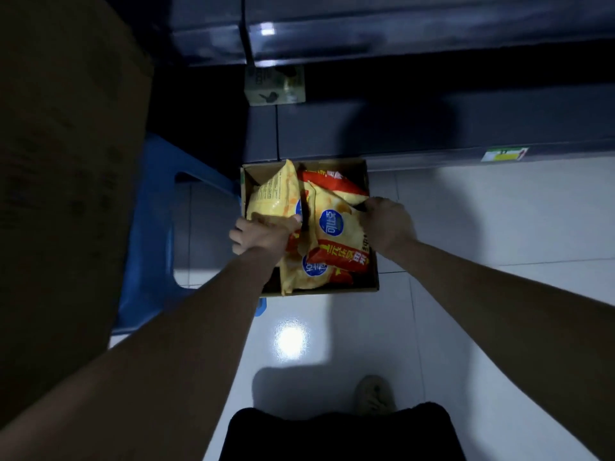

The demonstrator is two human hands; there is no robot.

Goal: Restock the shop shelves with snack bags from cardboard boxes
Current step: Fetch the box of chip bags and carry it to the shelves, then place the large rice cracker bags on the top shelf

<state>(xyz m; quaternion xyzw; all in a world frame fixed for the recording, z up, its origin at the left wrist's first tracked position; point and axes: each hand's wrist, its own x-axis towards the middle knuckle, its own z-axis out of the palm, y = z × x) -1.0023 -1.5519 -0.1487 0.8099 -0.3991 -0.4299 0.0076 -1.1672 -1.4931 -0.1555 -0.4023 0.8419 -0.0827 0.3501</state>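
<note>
Blue plastic stool [149, 227]: left of the grip. Green carton [274, 86]: beyond the grip, in shadow. Green-and-white label [504, 154]: beyond the grip, to its right. White tiled floor [466, 227]: beneath the grip. Light reflection [290, 339] and tan shoe [374, 394]: nearer the person.

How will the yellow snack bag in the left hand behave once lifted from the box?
Probably light: the snack bag looks puffed with air. Its glossy film may slip in the left hand. Likely floppy at the edges.

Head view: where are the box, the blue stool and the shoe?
box [259, 176], head view, bare back wall.
stool [154, 211], head view, its blue side.
shoe [374, 395], head view, its upper.
</note>
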